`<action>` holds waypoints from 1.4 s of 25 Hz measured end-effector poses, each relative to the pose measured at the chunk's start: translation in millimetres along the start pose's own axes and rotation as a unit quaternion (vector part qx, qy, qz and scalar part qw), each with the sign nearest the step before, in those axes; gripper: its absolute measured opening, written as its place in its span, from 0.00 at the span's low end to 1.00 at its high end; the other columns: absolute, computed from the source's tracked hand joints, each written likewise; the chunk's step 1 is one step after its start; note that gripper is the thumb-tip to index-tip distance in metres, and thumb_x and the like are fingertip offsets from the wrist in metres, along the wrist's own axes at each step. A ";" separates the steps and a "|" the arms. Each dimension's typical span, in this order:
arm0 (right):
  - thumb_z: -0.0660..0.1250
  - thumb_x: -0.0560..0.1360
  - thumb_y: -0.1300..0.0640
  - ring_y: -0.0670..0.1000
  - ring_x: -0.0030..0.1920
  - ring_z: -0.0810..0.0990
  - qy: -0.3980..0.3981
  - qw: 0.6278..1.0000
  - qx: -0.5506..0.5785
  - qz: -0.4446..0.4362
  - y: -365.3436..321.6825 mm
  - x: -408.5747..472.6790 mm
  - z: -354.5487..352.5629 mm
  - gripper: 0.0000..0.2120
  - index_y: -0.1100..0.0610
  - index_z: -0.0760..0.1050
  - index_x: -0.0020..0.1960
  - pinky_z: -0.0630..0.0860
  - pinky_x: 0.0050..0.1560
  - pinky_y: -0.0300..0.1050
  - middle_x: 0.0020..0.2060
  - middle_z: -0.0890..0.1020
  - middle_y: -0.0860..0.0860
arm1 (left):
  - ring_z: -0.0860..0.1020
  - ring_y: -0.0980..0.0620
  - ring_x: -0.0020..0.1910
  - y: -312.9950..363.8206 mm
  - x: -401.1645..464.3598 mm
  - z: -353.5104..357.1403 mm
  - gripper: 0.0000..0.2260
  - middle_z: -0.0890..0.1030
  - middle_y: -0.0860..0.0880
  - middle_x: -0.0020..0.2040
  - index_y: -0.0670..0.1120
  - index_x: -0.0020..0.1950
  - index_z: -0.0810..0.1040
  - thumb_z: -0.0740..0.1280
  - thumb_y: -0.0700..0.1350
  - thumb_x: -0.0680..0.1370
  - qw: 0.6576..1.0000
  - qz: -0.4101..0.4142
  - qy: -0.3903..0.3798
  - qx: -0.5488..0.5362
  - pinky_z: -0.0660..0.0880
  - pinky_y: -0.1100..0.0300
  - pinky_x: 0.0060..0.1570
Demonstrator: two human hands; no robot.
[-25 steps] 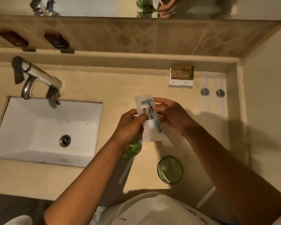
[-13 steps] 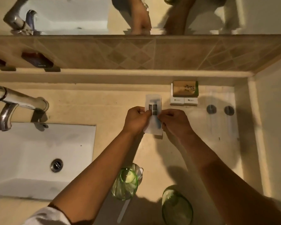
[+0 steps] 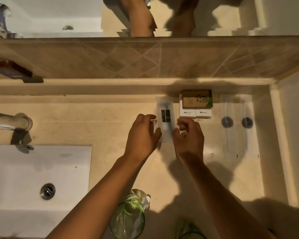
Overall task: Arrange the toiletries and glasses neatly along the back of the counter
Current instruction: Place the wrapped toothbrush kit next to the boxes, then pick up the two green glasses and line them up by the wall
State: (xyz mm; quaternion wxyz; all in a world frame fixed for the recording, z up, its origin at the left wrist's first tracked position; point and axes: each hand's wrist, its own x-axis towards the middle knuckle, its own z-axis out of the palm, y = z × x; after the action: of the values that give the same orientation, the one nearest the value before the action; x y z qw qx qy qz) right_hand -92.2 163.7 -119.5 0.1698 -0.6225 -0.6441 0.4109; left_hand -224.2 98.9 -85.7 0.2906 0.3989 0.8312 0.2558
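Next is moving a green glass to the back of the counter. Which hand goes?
Probably the left hand: its arm runs just above the nearer green glass, while the right hand is across the toothbrush packet.

Single view, from a head-worn wide-angle camera looking steeply down and forward over a bathroom counter (image 3: 110, 121). The camera faces the counter's back edge, where a tiled backsplash (image 3: 145, 57) rises to a mirror (image 3: 274, 16) along the top of the frame. The sink (image 3: 16, 178) fills the lower left; the counter's right edge meets a side wall (image 3: 293, 135). Both forearms enter from the bottom edge, close to the lens. Wide-angle distortion bends straight edges near the frame borders. No second view is present.
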 end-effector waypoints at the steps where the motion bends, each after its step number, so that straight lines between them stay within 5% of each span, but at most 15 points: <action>1: 0.71 0.76 0.57 0.48 0.55 0.78 -0.012 1.000 -0.014 -0.023 2.6 -4.2 -0.4 0.16 0.50 0.75 0.63 0.79 0.58 0.45 0.57 0.78 0.49 | 0.78 0.45 0.56 -2.1 -2.4 -0.4 0.18 0.77 0.45 0.59 0.44 0.69 0.77 0.68 0.44 0.79 0.999 0.035 -0.002 0.004 0.77 0.53 0.55; 5: 0.67 0.79 0.55 0.47 0.52 0.77 -0.059 0.994 -0.043 -0.076 4.8 -10.6 -0.8 0.18 0.50 0.74 0.68 0.78 0.55 0.42 0.55 0.77 0.50 | 0.76 0.38 0.64 -7.5 2.6 1.4 0.19 0.77 0.40 0.67 0.42 0.68 0.79 0.71 0.41 0.77 0.975 0.154 0.011 0.158 0.77 0.47 0.55; 9: 0.67 0.79 0.55 0.47 0.53 0.78 -0.045 0.994 -0.053 -0.085 3.6 -9.6 -0.8 0.18 0.50 0.74 0.69 0.79 0.57 0.44 0.54 0.78 0.48 | 0.72 0.37 0.69 -5.1 13.2 5.4 0.19 0.75 0.41 0.73 0.44 0.69 0.79 0.70 0.42 0.78 0.963 0.159 -0.016 0.217 0.74 0.47 0.60; 26: 0.64 0.80 0.54 0.48 0.52 0.78 -0.053 0.994 -0.051 -0.085 -5.9 -2.5 8.4 0.17 0.49 0.73 0.69 0.78 0.55 0.45 0.55 0.80 0.50 | 0.66 0.41 0.76 0.8 20.1 1.8 0.24 0.69 0.41 0.77 0.41 0.74 0.72 0.66 0.40 0.77 0.982 0.116 -0.044 0.144 0.62 0.49 0.76; 31: 0.65 0.79 0.56 0.44 0.52 0.78 -0.088 0.989 -0.015 -0.118 -7.1 -20.2 -18.8 0.11 0.54 0.77 0.61 0.77 0.57 0.42 0.54 0.82 0.48 | 0.75 0.41 0.63 -13.8 -12.4 -24.5 0.16 0.77 0.41 0.64 0.41 0.64 0.78 0.66 0.38 0.77 0.989 0.116 0.027 0.092 0.71 0.55 0.62; 35: 0.65 0.77 0.57 0.41 0.49 0.80 -0.304 0.943 -0.030 -0.134 -0.5 -58.3 -39.3 0.10 0.49 0.80 0.56 0.77 0.53 0.39 0.51 0.82 0.43 | 0.79 0.64 0.48 -53.0 -80.0 -59.6 0.15 0.82 0.62 0.48 0.64 0.46 0.78 0.61 0.42 0.76 0.999 0.017 0.038 -0.031 0.70 0.74 0.47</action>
State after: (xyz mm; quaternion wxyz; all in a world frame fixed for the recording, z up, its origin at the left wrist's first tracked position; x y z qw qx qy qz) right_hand -54.0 121.4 -78.3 0.0006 -0.3808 -0.7546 0.5343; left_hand -251.4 -6.7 -56.4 0.2664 0.3936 0.8268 0.3009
